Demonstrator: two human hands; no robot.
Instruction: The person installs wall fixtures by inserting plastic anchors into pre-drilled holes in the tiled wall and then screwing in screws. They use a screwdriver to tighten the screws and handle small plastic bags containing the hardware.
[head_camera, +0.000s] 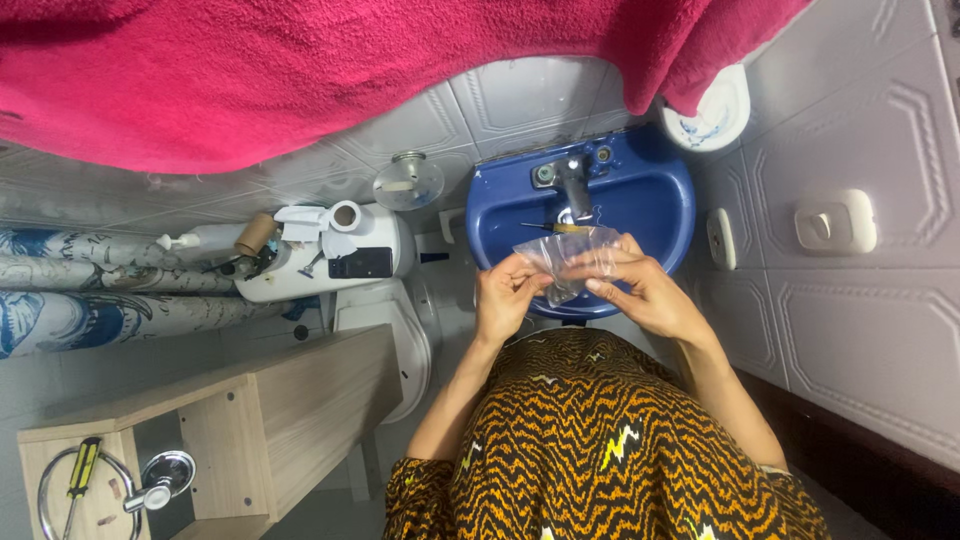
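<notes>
Both hands (575, 285) on seemingly clear bag (572, 258)

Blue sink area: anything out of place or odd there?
Yes. A screwdriver lies inside the blue sink by the tap. Both hands, left hand and right hand, hold a clear plastic bag over the basin. No spill or damage shows.

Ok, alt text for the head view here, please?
Both hands, left hand and right hand, hold a clear plastic bag over a blue sink with a chrome tap. A white toilet stands beside it, a red towel hanging above.
</notes>
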